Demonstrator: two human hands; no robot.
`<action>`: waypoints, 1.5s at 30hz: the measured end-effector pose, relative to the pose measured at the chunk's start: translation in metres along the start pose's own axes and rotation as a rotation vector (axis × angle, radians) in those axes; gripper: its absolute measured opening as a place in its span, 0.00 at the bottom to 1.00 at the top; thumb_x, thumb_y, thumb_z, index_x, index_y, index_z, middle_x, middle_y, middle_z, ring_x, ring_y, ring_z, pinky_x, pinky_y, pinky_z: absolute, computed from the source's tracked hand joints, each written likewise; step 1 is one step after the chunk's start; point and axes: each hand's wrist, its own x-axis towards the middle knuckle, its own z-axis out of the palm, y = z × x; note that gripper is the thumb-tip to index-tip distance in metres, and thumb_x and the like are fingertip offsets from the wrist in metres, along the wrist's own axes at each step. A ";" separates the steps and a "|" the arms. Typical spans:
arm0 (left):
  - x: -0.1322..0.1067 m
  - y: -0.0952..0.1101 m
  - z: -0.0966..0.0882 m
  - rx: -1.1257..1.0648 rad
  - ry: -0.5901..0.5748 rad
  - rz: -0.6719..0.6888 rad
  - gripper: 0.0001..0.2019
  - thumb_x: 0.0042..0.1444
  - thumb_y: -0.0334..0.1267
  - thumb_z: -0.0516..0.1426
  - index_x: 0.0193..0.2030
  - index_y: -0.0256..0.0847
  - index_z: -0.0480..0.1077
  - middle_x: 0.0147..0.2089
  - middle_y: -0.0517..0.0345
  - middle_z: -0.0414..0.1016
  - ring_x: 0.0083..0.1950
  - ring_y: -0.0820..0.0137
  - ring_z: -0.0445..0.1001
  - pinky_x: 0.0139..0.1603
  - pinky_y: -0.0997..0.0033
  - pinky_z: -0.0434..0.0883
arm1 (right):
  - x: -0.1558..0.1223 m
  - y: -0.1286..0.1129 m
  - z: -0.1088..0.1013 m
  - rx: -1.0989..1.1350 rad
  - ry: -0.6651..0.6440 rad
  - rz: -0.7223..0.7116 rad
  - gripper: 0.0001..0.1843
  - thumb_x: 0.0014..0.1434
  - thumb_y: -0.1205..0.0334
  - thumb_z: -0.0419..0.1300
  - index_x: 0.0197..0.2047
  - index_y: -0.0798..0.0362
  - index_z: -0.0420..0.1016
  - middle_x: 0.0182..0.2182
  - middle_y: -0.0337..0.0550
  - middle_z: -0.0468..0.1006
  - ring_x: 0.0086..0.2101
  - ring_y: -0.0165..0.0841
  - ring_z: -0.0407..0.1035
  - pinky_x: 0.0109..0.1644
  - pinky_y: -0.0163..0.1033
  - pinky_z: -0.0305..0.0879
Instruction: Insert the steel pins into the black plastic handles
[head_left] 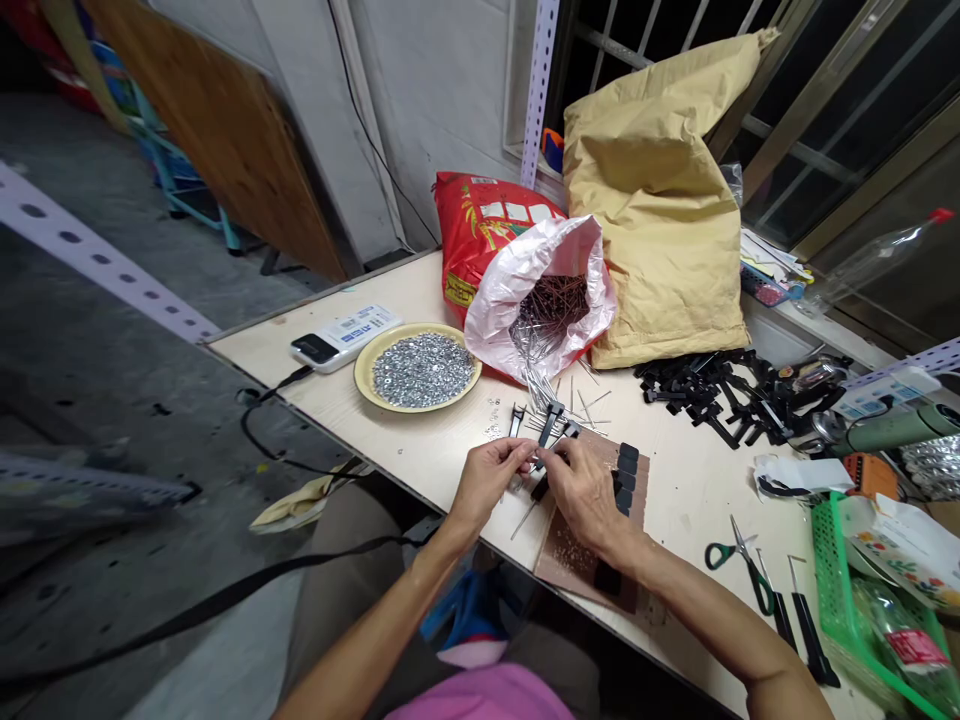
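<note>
My left hand [491, 480] and my right hand [581, 490] meet at the table's front edge, fingertips pinched close together. A slim black plastic piece [551, 420] sticks up from between them, in my right fingers. What my left fingers pinch is too small to make out. More black-ended metal pieces [516, 418] lie just beyond the fingertips. Beneath my right hand is a brown board [559, 555] with a row of black pads [626, 470]. Loose metal pins [592, 405] spill from a red bag [480, 215] with a white lining.
A yellow plate [365, 385] of small metal nuts or washers stands left, beside a phone-like device [315, 348]. Black plastic parts [720, 390] are piled at right. Scissors [742, 560], black-handled tools [810, 630] and a green basket [829, 590] lie near right. A large tan sack [660, 220] stands behind.
</note>
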 end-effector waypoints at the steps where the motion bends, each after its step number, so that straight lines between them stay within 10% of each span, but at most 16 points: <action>1: -0.001 0.001 0.001 -0.021 0.002 -0.013 0.16 0.38 0.47 0.65 0.28 0.35 0.77 0.20 0.62 0.72 0.21 0.77 0.67 0.25 0.77 0.67 | -0.001 0.000 0.001 -0.020 0.010 -0.038 0.14 0.65 0.69 0.46 0.45 0.52 0.73 0.34 0.45 0.74 0.31 0.32 0.67 0.32 0.35 0.62; 14: 0.003 0.007 0.003 -0.486 -0.029 -0.229 0.14 0.36 0.39 0.70 0.27 0.33 0.73 0.26 0.55 0.79 0.27 0.73 0.77 0.33 0.76 0.75 | 0.003 0.008 0.002 0.197 -0.200 0.153 0.08 0.64 0.65 0.52 0.39 0.52 0.73 0.33 0.42 0.75 0.29 0.30 0.70 0.27 0.31 0.59; 28: 0.006 -0.002 -0.001 -0.548 -0.125 -0.391 0.05 0.52 0.27 0.61 0.27 0.34 0.70 0.28 0.56 0.79 0.32 0.73 0.79 0.35 0.79 0.75 | 0.005 0.012 -0.003 0.212 -0.132 0.202 0.07 0.63 0.63 0.52 0.40 0.52 0.70 0.33 0.41 0.77 0.31 0.32 0.72 0.29 0.32 0.60; 45: 0.009 -0.002 -0.007 -0.494 -0.163 -0.330 0.05 0.47 0.31 0.65 0.27 0.33 0.73 0.31 0.53 0.80 0.35 0.71 0.79 0.38 0.78 0.75 | -0.002 0.022 -0.020 0.257 -0.069 0.205 0.14 0.66 0.61 0.48 0.38 0.52 0.75 0.36 0.44 0.77 0.34 0.31 0.71 0.36 0.33 0.64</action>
